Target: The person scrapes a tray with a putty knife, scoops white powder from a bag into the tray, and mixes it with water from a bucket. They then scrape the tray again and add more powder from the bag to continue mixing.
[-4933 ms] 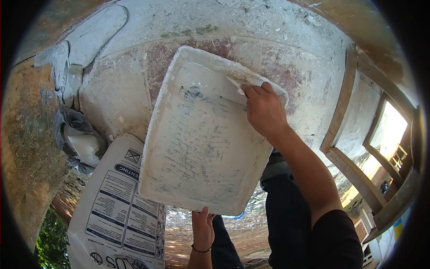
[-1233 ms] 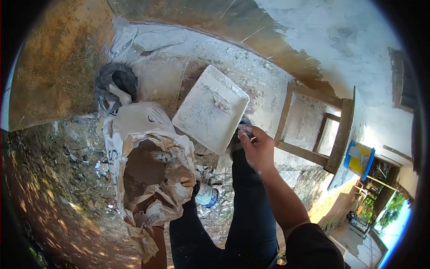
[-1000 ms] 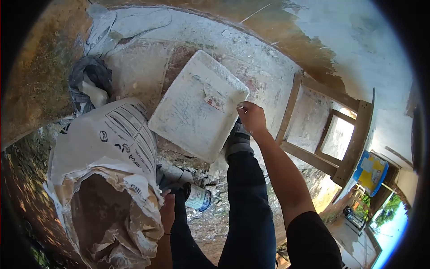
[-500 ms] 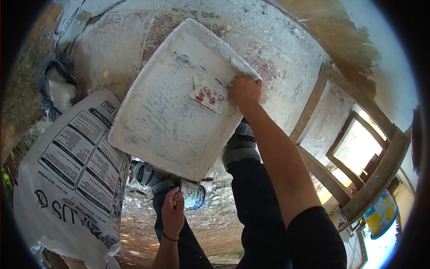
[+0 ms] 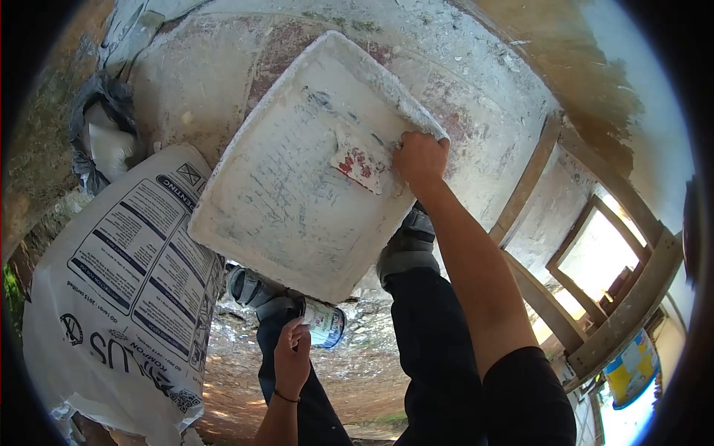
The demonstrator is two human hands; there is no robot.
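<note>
Plaster-caked tray (image 5: 297, 193) lies tilted on the spattered floor (image 5: 476, 97), long axis running up and away from me. My right hand (image 5: 420, 160) is clenched at its far right rim, on the handle end of a red-stained scraper (image 5: 361, 165) whose blade points left into the tray. That arm is stretched nearly straight. My left hand (image 5: 291, 357) hangs low, fingers curled loosely near a small can (image 5: 325, 325), holding nothing I can see. A printed sack (image 5: 126, 297) leans just left.
</note>
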